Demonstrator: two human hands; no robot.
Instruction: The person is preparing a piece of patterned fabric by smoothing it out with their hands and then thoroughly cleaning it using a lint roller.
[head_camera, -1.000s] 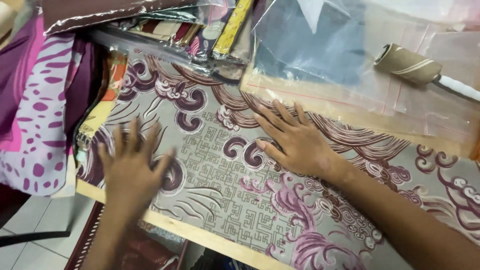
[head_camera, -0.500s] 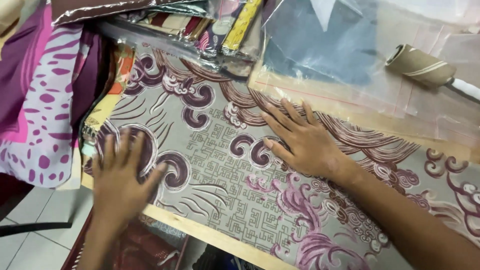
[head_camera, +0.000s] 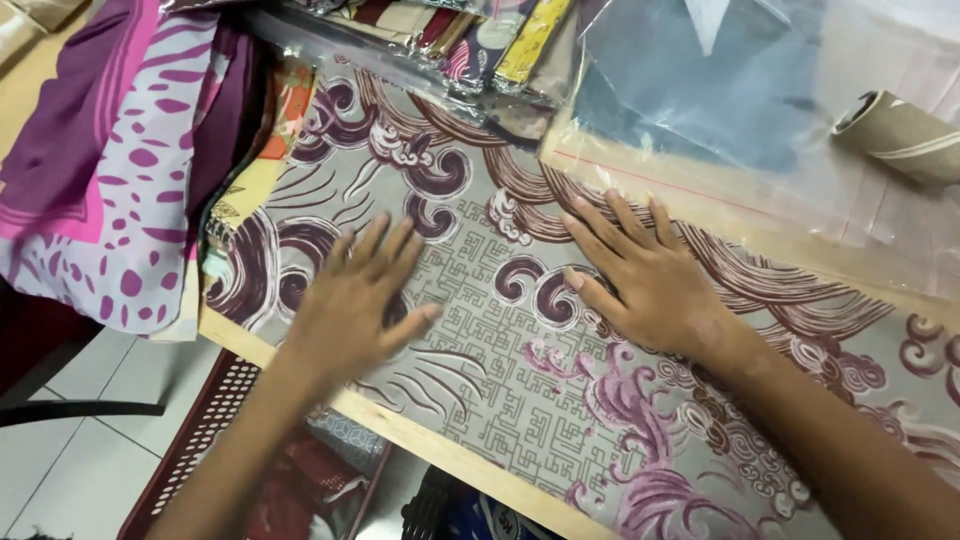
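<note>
Far left: a purple, pink and white spotted cloth (head_camera: 110, 180) hangs over the table's left end, above a tiled floor (head_camera: 70, 440).
Below the edge: a dark red perforated crate (head_camera: 205, 430) stands on the floor under the wooden table edge (head_camera: 400, 432).
Left hand: the left hand (head_camera: 350, 305) lies palm down and flat on the patterned fabric (head_camera: 480, 330), fingers spread and pointing up and to the right; it grips nothing and only presses on the cloth near the table's front edge.
Fabric: grey cloth with maroon swirls, a fine maze-like pattern and pink wave shapes, spread flat across the table from the left end to the right border of the view, under both hands.
Back centre: folded cloths in clear plastic bags (head_camera: 470, 45) are stacked at the far side, just beyond the fabric's top edge.
Right hand: the right hand (head_camera: 645, 285) also rests flat and open on the fabric, fingers splayed toward the upper left, holding nothing; it sits near the left hand, the two apart.
Back right: a blue garment in a clear bag (head_camera: 720, 95) lies just behind the right hand's fingertips.
Far right: a brown paper roll (head_camera: 900, 135) lies on plastic sheeting.
</note>
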